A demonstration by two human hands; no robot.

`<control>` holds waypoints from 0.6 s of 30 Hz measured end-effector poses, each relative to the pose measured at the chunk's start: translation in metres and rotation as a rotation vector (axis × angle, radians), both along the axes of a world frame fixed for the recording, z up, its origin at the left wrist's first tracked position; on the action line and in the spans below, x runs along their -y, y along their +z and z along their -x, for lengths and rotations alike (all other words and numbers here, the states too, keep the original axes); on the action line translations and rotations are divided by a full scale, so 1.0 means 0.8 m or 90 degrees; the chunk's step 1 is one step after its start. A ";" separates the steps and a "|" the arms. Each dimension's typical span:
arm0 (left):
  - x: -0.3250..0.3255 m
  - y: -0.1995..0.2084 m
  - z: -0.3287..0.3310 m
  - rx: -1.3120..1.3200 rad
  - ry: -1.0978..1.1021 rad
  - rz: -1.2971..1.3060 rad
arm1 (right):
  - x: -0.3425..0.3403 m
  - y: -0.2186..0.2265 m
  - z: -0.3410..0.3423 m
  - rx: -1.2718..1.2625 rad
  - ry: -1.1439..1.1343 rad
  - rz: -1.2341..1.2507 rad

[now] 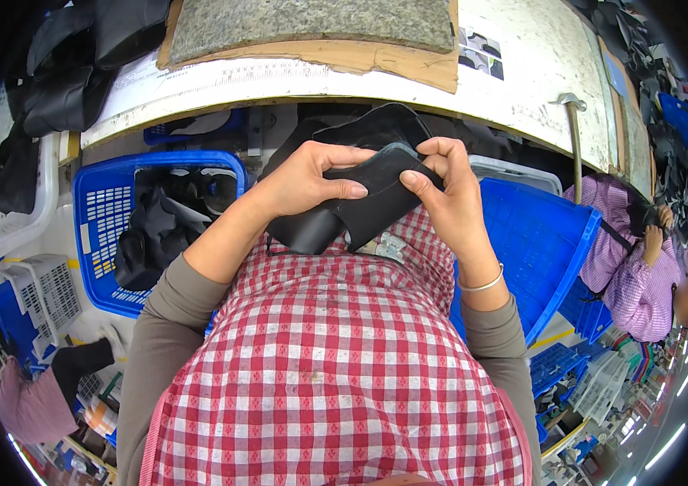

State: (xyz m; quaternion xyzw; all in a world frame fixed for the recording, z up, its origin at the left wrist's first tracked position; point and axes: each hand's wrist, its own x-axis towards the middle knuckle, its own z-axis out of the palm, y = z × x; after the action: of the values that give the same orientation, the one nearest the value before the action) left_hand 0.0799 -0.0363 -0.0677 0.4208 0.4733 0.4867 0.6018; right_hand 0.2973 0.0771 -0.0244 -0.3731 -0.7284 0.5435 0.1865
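Observation:
A black leather shoe upper [376, 190] is held up over my lap, in front of the checked apron. My left hand [324, 174] pinches its left side, thumb on top and fingers behind the edge. On the other side my right hand [441, 174] grips the rim between thumb and bent fingers, close to a greyish folded edge. A strap-like flap of the piece curls down toward the apron. More black leather [372, 125] shows just behind it, under the table's edge; I cannot tell whether it is one with the held piece.
A worktable [522, 105] runs across the front, bearing a stone slab [311, 24] on cardboard and a hammer [572, 121] at its right. A blue basket [89, 235] of black pieces stands left, another blue basket [534, 243] right. Black uppers [68, 89] lie far left. Co-workers [636, 267] sit nearby.

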 end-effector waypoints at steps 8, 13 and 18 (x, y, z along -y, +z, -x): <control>0.000 0.004 0.003 0.040 -0.047 0.045 | -0.009 0.012 -0.003 -0.001 0.047 0.107; -0.004 0.010 0.006 -0.011 -0.069 0.040 | -0.008 0.011 -0.006 -0.078 0.038 0.178; -0.005 0.036 -0.003 -0.121 -0.046 0.019 | -0.009 0.007 -0.007 -0.025 0.042 0.093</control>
State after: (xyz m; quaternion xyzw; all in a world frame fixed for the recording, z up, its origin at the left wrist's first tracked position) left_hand 0.0822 -0.0323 -0.0389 0.4731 0.5199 0.4152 0.5775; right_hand 0.3029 0.0841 -0.0187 -0.3510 -0.6948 0.6084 0.1546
